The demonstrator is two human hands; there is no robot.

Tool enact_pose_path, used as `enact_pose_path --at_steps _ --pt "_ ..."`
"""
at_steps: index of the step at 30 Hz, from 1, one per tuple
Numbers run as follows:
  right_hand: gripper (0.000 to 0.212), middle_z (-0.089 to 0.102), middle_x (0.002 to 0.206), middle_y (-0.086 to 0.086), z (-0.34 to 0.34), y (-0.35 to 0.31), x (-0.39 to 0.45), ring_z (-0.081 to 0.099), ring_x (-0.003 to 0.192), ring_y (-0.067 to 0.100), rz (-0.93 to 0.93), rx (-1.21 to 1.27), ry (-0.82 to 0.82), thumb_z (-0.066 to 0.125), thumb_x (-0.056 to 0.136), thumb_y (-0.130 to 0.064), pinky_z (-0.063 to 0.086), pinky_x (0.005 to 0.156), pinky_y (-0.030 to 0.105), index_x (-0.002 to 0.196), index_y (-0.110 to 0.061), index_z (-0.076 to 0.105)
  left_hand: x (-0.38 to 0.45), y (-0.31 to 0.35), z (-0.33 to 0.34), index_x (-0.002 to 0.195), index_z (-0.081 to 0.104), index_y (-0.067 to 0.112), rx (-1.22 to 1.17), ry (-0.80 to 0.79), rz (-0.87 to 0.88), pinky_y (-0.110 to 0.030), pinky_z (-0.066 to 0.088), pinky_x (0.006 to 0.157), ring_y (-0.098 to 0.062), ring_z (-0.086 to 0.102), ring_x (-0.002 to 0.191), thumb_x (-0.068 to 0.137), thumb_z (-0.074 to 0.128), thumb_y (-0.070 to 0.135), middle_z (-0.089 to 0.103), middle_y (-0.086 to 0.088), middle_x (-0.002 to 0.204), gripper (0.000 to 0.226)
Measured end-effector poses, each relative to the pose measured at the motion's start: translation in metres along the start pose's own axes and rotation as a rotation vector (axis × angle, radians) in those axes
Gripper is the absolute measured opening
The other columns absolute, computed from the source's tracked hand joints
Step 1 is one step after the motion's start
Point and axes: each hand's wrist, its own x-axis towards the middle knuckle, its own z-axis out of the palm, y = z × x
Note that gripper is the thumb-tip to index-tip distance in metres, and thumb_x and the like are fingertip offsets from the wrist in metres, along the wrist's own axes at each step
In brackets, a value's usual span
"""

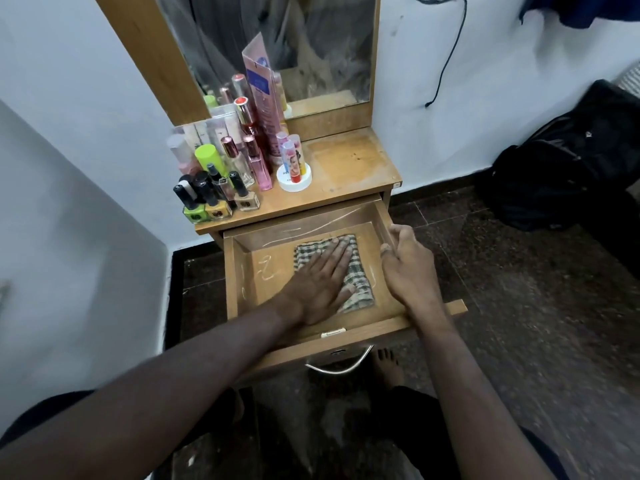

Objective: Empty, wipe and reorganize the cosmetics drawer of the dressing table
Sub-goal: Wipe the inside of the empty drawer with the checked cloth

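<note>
The wiping step is in hand: the drawer stands pulled out at the middle of the head view, holding nothing but a checked cloth that lies on its floor toward the three o'clock side. The left hand lies flat on the cloth, fingers straight and close together, pressing it down, fingertips aimed at about one o'clock. The right hand curls its fingers over the drawer's three o'clock wall, gripping it as if to steady it. The cosmetics stand crowded on the tabletop at eleven o'clock from the drawer: nail polish bottles in front, perfume bottles and tubes behind, below the mirror. Pale scuffs show on the drawer floor at nine o'clock of the cloth, so the next move probably calls for sweeping the cloth that way and into the corners before anything goes back. Labels on the bottles are too small or blurred to read.
</note>
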Motion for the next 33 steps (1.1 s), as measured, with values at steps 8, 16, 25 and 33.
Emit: enact_pose_path --at_steps 8,16,25,33 --pt "0.034 0.069 0.132 0.013 0.002 0.003 0.002 0.065 0.12 0.031 0.008 -0.041 0.029 0.05 0.109 -0.022 0.053 0.104 0.047 0.143 -0.018 0.05 0.048 0.038 -0.004 0.168 -0.002 0.006 -0.059 0.085 -0.001 -0.044 -0.001 0.134 -0.026 -0.012 0.164 0.094 -0.004 0.065 -0.009 -0.014 0.177 0.095" --pt "0.034 0.068 0.131 0.013 0.0 -0.001 -0.002 0.065 0.116 0.031 -0.009 -0.099 0.003 0.046 0.111 -0.025 0.054 0.101 0.047 0.144 -0.018 0.046 0.009 -0.041 -0.003 0.168 -0.011 0.014 0.025 0.035 0.071 -0.041 0.002 0.134 -0.019 -0.012 0.164 0.103 0.004 0.069 -0.017 -0.005 0.176 0.087" --pt "0.03 0.07 0.124 0.008 -0.001 0.0 -0.001 0.063 0.103 0.023 0.025 -0.046 0.013 0.044 0.112 -0.028 0.049 0.09 0.038 0.141 -0.023 0.049 0.025 -0.001 -0.004 0.168 -0.01 0.011 0.008 0.038 -0.027 -0.045 -0.002 0.133 -0.02 -0.017 0.163 0.111 0.017 0.058 -0.017 -0.007 0.176 0.078" --pt "0.027 0.07 0.116 0.005 -0.003 0.005 0.003 0.065 0.103 0.023 0.073 0.076 0.022 0.043 0.112 -0.03 0.052 0.092 0.039 0.136 -0.024 0.055 0.064 0.021 -0.009 0.168 -0.002 0.006 -0.038 0.052 0.026 -0.045 0.006 0.133 -0.029 -0.006 0.164 0.11 0.024 0.059 -0.006 -0.015 0.177 0.083"
